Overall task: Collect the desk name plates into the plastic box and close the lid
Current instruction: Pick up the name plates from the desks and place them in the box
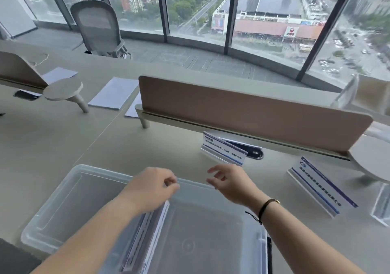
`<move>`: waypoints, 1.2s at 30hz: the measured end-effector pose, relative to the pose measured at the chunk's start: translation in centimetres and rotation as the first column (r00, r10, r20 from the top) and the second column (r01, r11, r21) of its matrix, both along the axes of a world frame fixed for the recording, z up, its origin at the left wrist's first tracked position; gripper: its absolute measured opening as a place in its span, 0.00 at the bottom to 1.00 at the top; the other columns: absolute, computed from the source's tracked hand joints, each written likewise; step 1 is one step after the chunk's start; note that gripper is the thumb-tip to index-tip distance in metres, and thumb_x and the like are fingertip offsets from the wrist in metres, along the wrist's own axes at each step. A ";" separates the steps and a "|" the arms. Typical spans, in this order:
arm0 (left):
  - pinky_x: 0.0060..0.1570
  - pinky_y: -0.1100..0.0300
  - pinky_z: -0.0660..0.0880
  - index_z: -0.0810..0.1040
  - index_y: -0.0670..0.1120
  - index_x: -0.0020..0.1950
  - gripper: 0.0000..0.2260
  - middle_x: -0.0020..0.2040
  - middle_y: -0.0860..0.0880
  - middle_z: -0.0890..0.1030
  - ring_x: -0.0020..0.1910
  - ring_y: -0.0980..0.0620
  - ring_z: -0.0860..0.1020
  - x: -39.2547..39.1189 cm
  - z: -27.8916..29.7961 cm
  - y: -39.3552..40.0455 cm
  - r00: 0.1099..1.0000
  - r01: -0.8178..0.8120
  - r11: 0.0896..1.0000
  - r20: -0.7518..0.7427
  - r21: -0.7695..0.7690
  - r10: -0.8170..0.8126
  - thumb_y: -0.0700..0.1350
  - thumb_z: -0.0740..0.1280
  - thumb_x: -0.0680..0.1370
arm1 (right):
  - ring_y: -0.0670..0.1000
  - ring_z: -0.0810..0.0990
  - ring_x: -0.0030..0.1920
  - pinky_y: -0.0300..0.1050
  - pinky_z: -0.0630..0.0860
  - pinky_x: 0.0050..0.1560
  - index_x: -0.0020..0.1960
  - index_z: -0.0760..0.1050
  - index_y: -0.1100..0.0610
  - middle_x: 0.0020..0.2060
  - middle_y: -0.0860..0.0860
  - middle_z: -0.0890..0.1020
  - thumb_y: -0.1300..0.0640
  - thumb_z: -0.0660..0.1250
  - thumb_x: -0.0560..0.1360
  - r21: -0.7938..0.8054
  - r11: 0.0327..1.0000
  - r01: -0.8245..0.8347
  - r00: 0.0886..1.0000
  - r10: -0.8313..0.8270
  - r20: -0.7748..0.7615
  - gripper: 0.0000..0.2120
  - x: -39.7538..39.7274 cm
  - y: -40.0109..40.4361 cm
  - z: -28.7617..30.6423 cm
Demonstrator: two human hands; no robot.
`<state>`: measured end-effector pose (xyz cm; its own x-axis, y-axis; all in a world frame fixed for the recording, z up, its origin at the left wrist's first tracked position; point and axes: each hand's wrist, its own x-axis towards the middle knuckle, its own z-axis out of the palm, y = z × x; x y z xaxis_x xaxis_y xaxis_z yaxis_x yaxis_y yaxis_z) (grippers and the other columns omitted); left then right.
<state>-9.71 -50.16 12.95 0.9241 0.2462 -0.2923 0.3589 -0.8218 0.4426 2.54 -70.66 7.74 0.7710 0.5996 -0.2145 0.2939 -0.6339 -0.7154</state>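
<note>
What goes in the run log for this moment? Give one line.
left hand: lowering name plate into plastic box | right hand: open, over rim | two name plates on desk | lid off

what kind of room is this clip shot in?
Likely a high-rise open-plan office: brown felt desk divider on a shared pale desk, grey mesh office chair, and floor-to-ceiling windows overlooking city streets far below.

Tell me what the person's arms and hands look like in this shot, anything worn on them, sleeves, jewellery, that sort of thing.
Both forearms are bare, with no sleeves in view. The left hand wears nothing, no ring or band visible. On the wrist behind the right hand is a thin dark bracelet with a small gold-coloured piece on top and a short dark cord end hanging off. No gloves on either hand.
</note>
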 end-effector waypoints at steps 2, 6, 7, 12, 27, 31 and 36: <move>0.47 0.57 0.76 0.82 0.54 0.49 0.06 0.42 0.61 0.80 0.45 0.58 0.78 2.8 0.1 0.3 0.997 0.048 0.998 0.060 0.029 -0.049 0.53 0.67 0.77 | 0.46 0.81 0.41 0.40 0.76 0.47 0.55 0.81 0.50 0.40 0.45 0.84 0.51 0.70 0.75 -0.041 0.998 0.042 0.998 -0.041 0.038 0.10 1.4 -1.1 0.0; 0.49 0.58 0.71 0.80 0.53 0.58 0.10 0.50 0.54 0.78 0.53 0.51 0.77 9.3 -1.0 1.3 0.985 0.140 0.985 0.086 0.106 -0.149 0.52 0.66 0.79 | 0.50 0.81 0.46 0.43 0.75 0.51 0.58 0.79 0.51 0.45 0.46 0.84 0.51 0.69 0.76 -0.106 0.979 0.172 0.983 -0.165 0.075 0.11 4.6 -2.5 -0.9; 0.51 0.57 0.71 0.79 0.53 0.61 0.12 0.53 0.52 0.79 0.55 0.49 0.77 11.3 -1.6 1.5 0.981 0.162 0.979 0.085 0.123 -0.173 0.52 0.65 0.79 | 0.50 0.80 0.47 0.43 0.75 0.51 0.59 0.78 0.51 0.47 0.47 0.84 0.50 0.68 0.76 -0.125 0.968 0.217 0.974 -0.206 0.094 0.12 5.5 -2.7 -1.4; 0.57 0.51 0.72 0.72 0.55 0.68 0.16 0.66 0.47 0.75 0.65 0.45 0.74 20.0 -5.9 2.2 0.962 0.253 0.945 0.051 0.207 -0.269 0.52 0.62 0.80 | 0.52 0.79 0.53 0.44 0.73 0.51 0.62 0.76 0.52 0.54 0.50 0.82 0.53 0.66 0.77 -0.239 0.888 0.394 0.914 -0.349 0.209 0.14 9.9 -3.3 -3.9; 0.32 0.55 0.65 0.67 0.49 0.66 0.17 0.53 0.43 0.73 0.42 0.41 0.78 27.5 -17.3 2.9 0.909 0.375 0.834 0.019 0.404 -0.417 0.42 0.63 0.77 | 0.58 0.80 0.52 0.45 0.73 0.45 0.59 0.78 0.56 0.51 0.54 0.83 0.56 0.65 0.78 -0.332 0.795 0.507 0.857 -0.424 0.294 0.11 14.5 -1.5 -11.7; 0.31 0.55 0.65 0.68 0.45 0.45 0.05 0.40 0.48 0.72 0.36 0.41 0.75 28.0 -17.7 4.1 0.908 0.352 0.855 0.083 0.381 -0.410 0.38 0.63 0.77 | 0.58 0.79 0.43 0.46 0.70 0.37 0.49 0.79 0.56 0.43 0.55 0.83 0.55 0.65 0.78 -0.325 0.784 0.529 0.839 -0.426 0.339 0.06 14.8 -0.9 -11.9; 0.30 0.55 0.69 0.65 0.46 0.39 0.10 0.38 0.48 0.75 0.35 0.41 0.76 26.7 -17.7 5.1 0.892 0.393 0.839 0.065 0.376 -0.447 0.35 0.64 0.76 | 0.60 0.79 0.42 0.51 0.77 0.40 0.48 0.78 0.57 0.41 0.55 0.84 0.55 0.65 0.79 -0.309 0.816 0.489 0.854 -0.377 0.358 0.06 13.7 -0.4 -11.7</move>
<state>17.04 -45.06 -4.71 0.9863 -0.1156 -0.1175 -0.1009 -0.9871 0.1240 16.22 -71.11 -3.96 0.9897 0.1040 -0.0985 0.0661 -0.9418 -0.3297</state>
